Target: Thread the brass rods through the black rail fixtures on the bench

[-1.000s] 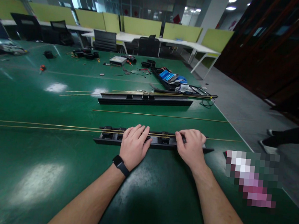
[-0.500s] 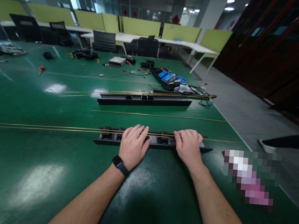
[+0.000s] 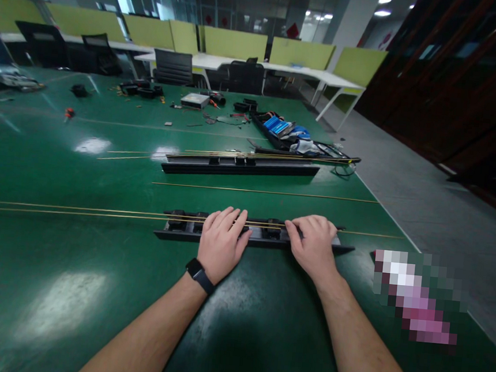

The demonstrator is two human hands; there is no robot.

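A long black channel-shaped rail (image 3: 264,244) lies crosswise in front of me, with several black blocks (image 3: 177,220) inside it. Thin brass-coloured rods (image 3: 98,214) run along the rail and stick out far to the left. My left hand (image 3: 223,236) rests palm down over the middle of the rail, fingers stretched across the rods. At the rail's right part, my right hand (image 3: 314,244) has its thumb and forefinger pinched at a rod; its other fingers are curled and partly hidden.
Another single rod (image 3: 265,192) lies beyond the rail. Farther back sits a second black rail (image 3: 241,168) with rods on it, near an open black case (image 3: 265,131) holding blue items. A blurred-out pink and white thing (image 3: 416,299) lies at the right table edge.
My right hand has shifted slightly left along the rail. My left hand stays put. A person's foot at the right edge has gone out of view.
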